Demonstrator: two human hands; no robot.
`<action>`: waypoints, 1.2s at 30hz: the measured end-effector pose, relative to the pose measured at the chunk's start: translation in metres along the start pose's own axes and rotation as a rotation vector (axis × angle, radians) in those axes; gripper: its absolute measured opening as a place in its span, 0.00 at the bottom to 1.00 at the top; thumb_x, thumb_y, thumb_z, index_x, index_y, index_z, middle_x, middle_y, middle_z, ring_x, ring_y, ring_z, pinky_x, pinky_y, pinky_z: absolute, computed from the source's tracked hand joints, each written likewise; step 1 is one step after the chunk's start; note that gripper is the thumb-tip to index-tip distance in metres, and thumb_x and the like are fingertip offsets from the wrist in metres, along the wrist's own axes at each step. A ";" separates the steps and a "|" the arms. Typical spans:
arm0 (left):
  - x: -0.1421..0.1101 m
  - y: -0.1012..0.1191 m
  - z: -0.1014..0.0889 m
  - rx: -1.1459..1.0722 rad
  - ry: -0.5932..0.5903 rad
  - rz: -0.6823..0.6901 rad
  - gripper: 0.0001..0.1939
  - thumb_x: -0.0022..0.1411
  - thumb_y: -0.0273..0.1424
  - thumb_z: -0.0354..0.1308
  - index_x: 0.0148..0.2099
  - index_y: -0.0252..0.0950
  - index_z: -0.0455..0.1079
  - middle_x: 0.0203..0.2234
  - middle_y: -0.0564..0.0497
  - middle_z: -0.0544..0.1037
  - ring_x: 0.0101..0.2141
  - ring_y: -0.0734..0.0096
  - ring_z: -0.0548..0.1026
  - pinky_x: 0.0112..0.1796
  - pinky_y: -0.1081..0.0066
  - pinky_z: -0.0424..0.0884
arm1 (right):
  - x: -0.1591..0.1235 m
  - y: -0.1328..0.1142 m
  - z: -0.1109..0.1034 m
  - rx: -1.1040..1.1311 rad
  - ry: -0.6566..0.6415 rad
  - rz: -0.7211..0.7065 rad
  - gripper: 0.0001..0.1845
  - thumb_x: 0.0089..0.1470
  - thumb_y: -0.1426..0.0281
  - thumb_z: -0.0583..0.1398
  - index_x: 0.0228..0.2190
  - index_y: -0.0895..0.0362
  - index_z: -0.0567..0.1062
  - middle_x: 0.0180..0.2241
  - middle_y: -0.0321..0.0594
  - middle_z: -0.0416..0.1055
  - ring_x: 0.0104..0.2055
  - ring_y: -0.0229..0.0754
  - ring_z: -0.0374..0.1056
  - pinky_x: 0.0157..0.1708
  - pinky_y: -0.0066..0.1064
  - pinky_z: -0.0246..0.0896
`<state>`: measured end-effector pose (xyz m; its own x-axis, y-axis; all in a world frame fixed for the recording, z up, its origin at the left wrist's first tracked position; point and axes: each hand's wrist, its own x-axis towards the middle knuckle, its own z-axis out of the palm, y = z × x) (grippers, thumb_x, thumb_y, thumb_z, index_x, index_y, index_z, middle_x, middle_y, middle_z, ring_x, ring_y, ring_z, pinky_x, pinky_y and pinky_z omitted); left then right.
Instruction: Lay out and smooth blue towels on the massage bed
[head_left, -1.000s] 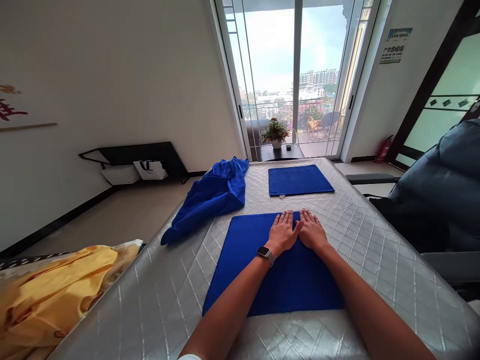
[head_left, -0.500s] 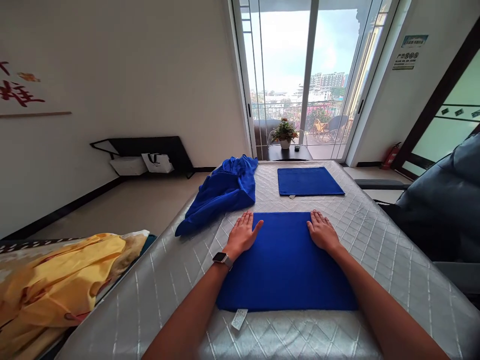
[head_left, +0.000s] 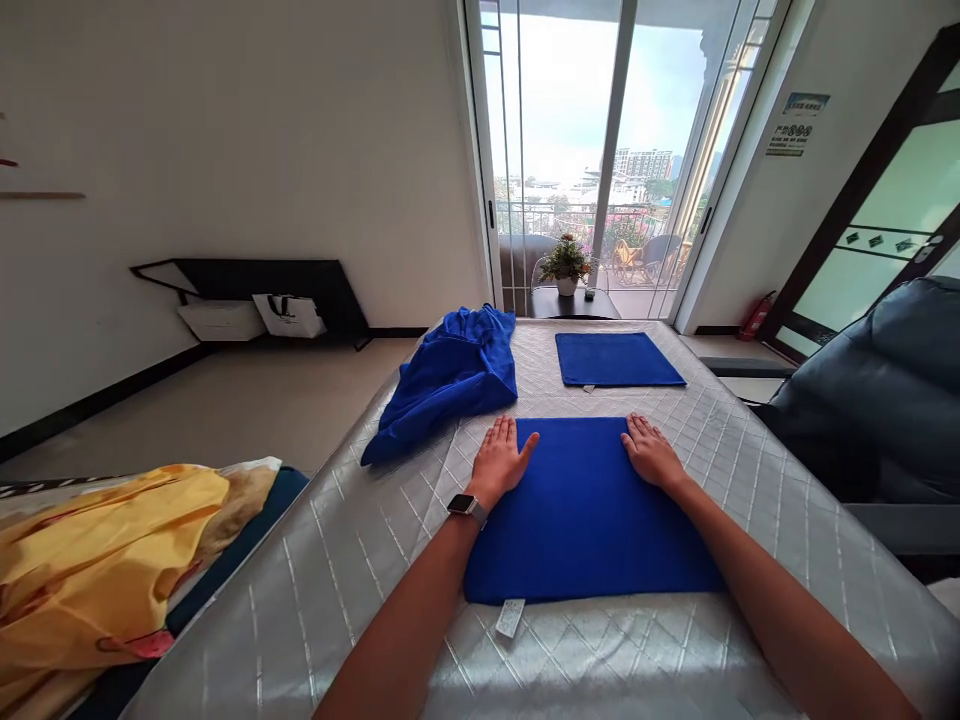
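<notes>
A flat blue rectangular cloth piece, perhaps a pillowcase, lies smooth on the silver quilted mattress. My left hand rests flat on its far left edge, fingers stretched out and thumb spread. On the far right edge lies my right hand, likewise flat with its fingers extended. A white label sticks out from the cloth's near edge. Beyond my hands, a second flat blue cloth piece sits near the mattress's far end. To the left of it is a crumpled blue cloth.
Yellow bedding is heaped at the lower left, beside the mattress. A dark leather chair stands on the right. Past the mattress's far end, a small table carries a flower pot before the sliding glass door.
The view has shifted slightly. The labelled near edge of the blue cloth appears a little farther from me. Both hands remain flat along its side edges.
</notes>
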<state>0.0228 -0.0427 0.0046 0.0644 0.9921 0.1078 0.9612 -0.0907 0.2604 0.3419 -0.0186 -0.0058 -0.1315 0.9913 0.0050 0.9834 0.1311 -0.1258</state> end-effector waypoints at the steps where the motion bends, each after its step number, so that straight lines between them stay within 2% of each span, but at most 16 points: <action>1: 0.000 0.000 0.000 -0.002 -0.002 0.003 0.49 0.70 0.58 0.26 0.74 0.22 0.50 0.73 0.33 0.50 0.73 0.53 0.47 0.70 0.56 0.47 | 0.000 -0.001 -0.001 -0.005 -0.005 0.004 0.36 0.71 0.61 0.38 0.72 0.66 0.48 0.74 0.49 0.40 0.76 0.44 0.36 0.72 0.42 0.35; 7: 0.001 0.000 0.000 -0.014 0.009 0.013 0.49 0.70 0.58 0.26 0.74 0.23 0.50 0.73 0.31 0.50 0.72 0.52 0.47 0.69 0.52 0.48 | -0.013 -0.003 -0.008 -0.041 0.007 -0.013 0.36 0.71 0.61 0.38 0.72 0.66 0.48 0.74 0.48 0.39 0.76 0.45 0.34 0.72 0.42 0.32; 11: 0.001 0.000 0.000 -0.003 0.015 0.018 0.48 0.71 0.58 0.28 0.74 0.22 0.50 0.72 0.30 0.51 0.72 0.52 0.48 0.69 0.53 0.48 | -0.022 -0.001 -0.003 -0.009 0.004 -0.008 0.36 0.71 0.60 0.37 0.72 0.66 0.47 0.74 0.46 0.39 0.76 0.44 0.34 0.72 0.41 0.32; 15: 0.002 0.000 0.000 0.005 0.012 0.012 0.46 0.71 0.58 0.28 0.74 0.27 0.50 0.73 0.33 0.52 0.72 0.54 0.48 0.69 0.53 0.49 | -0.023 0.000 0.002 0.004 -0.016 0.010 0.36 0.71 0.60 0.38 0.72 0.67 0.47 0.74 0.47 0.39 0.76 0.45 0.34 0.72 0.41 0.31; 20: 0.006 -0.003 0.003 0.022 0.011 0.026 0.42 0.73 0.55 0.30 0.75 0.30 0.48 0.73 0.34 0.52 0.72 0.54 0.48 0.68 0.50 0.50 | -0.023 -0.003 -0.003 0.033 -0.011 0.013 0.36 0.71 0.60 0.38 0.72 0.67 0.46 0.74 0.46 0.39 0.76 0.44 0.34 0.72 0.40 0.30; 24: 0.013 -0.008 0.001 0.069 -0.050 -0.016 0.44 0.73 0.55 0.30 0.75 0.24 0.48 0.73 0.32 0.49 0.72 0.53 0.48 0.69 0.51 0.49 | -0.026 -0.007 -0.009 0.093 -0.015 0.026 0.37 0.71 0.59 0.37 0.72 0.67 0.46 0.75 0.45 0.38 0.76 0.43 0.33 0.72 0.39 0.27; 26: 0.017 -0.003 -0.001 0.107 -0.040 -0.032 0.46 0.73 0.56 0.30 0.74 0.20 0.48 0.72 0.29 0.49 0.72 0.50 0.48 0.69 0.51 0.49 | -0.026 -0.007 -0.011 0.127 -0.023 0.030 0.37 0.71 0.59 0.37 0.72 0.67 0.45 0.75 0.44 0.37 0.76 0.42 0.31 0.72 0.39 0.26; 29: 0.022 0.031 0.001 0.148 0.018 0.070 0.46 0.73 0.55 0.30 0.73 0.20 0.49 0.72 0.29 0.50 0.72 0.49 0.48 0.69 0.51 0.48 | -0.025 -0.008 -0.012 0.157 -0.033 0.034 0.37 0.71 0.59 0.37 0.72 0.67 0.44 0.75 0.43 0.35 0.76 0.41 0.29 0.72 0.39 0.24; 33: 0.025 0.120 0.020 0.102 -0.019 0.323 0.39 0.75 0.51 0.32 0.74 0.27 0.50 0.72 0.34 0.53 0.72 0.56 0.50 0.69 0.53 0.50 | -0.026 -0.007 -0.013 0.153 -0.019 0.028 0.37 0.70 0.60 0.37 0.72 0.68 0.45 0.75 0.45 0.37 0.76 0.43 0.31 0.72 0.41 0.27; 36: 0.026 0.178 0.038 0.023 -0.075 0.400 0.37 0.76 0.48 0.30 0.74 0.28 0.51 0.72 0.36 0.53 0.72 0.57 0.49 0.69 0.53 0.50 | -0.028 -0.005 -0.012 0.115 -0.026 -0.006 0.36 0.69 0.63 0.40 0.72 0.67 0.45 0.75 0.46 0.37 0.76 0.45 0.32 0.72 0.41 0.29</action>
<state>0.2053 -0.0299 0.0173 0.4532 0.8826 0.1253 0.8620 -0.4697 0.1905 0.3420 -0.0466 0.0062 -0.1423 0.9896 -0.0192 0.9618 0.1336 -0.2389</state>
